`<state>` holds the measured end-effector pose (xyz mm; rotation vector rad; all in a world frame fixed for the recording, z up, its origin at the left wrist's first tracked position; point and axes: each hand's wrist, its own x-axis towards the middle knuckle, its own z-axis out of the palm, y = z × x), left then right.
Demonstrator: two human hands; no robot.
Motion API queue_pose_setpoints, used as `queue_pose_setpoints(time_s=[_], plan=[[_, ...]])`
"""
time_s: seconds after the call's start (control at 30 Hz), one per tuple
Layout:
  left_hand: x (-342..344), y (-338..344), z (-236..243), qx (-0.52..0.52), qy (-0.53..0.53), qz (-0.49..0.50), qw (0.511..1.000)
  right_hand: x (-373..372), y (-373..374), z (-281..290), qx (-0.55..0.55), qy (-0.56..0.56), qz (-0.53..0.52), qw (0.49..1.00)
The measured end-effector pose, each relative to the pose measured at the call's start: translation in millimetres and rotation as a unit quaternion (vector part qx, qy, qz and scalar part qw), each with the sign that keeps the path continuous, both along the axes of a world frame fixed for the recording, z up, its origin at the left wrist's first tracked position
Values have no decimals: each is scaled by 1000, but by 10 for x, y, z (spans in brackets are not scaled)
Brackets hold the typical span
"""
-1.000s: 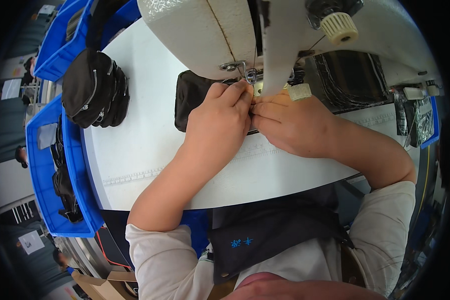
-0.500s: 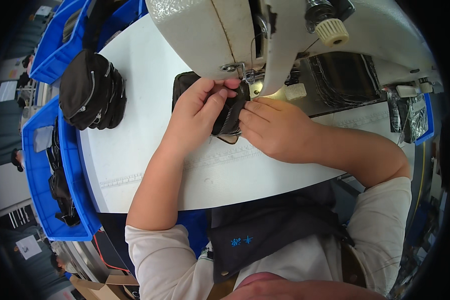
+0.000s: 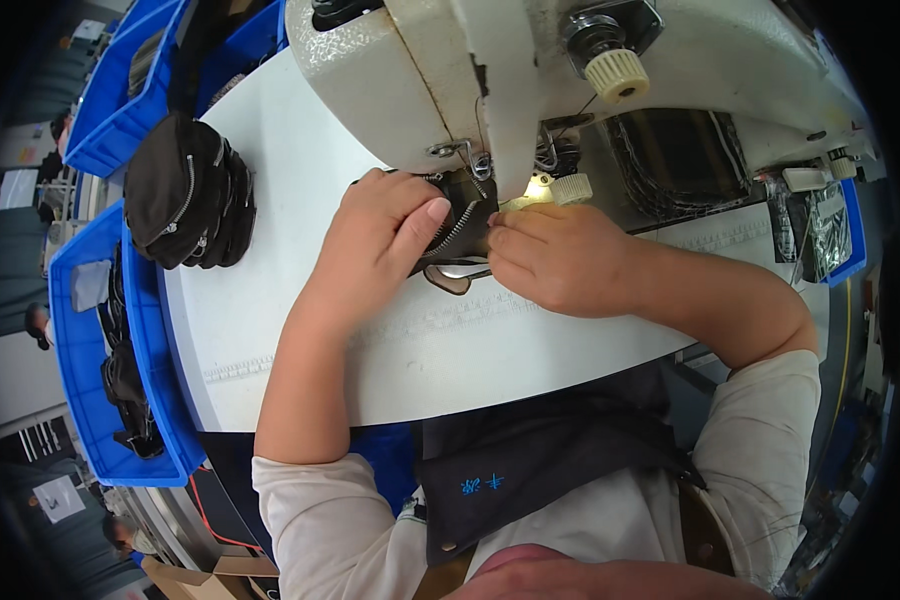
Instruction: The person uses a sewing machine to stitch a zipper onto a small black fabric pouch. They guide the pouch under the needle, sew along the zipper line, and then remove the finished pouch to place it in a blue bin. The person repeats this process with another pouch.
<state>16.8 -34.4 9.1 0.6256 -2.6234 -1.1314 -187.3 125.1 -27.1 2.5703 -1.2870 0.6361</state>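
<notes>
A dark zippered fabric piece (image 3: 457, 228) lies under the head of the white sewing machine (image 3: 420, 80), its metal zipper curving toward me. A light-edged loop (image 3: 448, 284) of it sticks out at the near side. My left hand (image 3: 378, 232) is closed on the piece's left part, thumb on top, with the fingertips partly hidden. At the right edge, close to the presser foot (image 3: 482, 165), my right hand (image 3: 560, 262) pinches the fabric with its fingers bent together. A small lamp (image 3: 530, 192) lights the spot beside the needle.
Dark zippered pouches (image 3: 185, 190) stand stacked on the white table (image 3: 270, 320) at left. Blue bins (image 3: 180, 440) with dark pieces line its left edge. Stacked dark panels (image 3: 675, 160) lie right of the needle, beyond them a blue tray (image 3: 852, 250) with plastic-wrapped items.
My left hand has shifted slightly left and its fingers have moved away from the needle, uncovering more zipper. The loop shows more. The view has shifted slightly; my right hand stays at the edge.
</notes>
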Motion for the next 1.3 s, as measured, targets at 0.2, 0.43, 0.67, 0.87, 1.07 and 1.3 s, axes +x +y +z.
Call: queue_pose_setpoints(time_s=[0.2,0.43,0.67,0.87,1.07,1.3], plan=[[21,64,-43,-97,84,144,981,19,7,-45,-34,23,-12,999],[-50,311,69,-262,55,-32,963,122,33,-89,-60,12,-58,996],[-33,459,197,-176,-15,-59,983,105,20,-102,-99,7,-36,994],[9,437,122,-100,-11,-23,995,109,70,-54,-47,11,-39,998],[-155,511,-66,-295,25,25,955,119,17,-91,-94,-14,-37,995],[-214,444,-95,-408,97,36,907,137,19,-101,-98,-8,-28,995]])
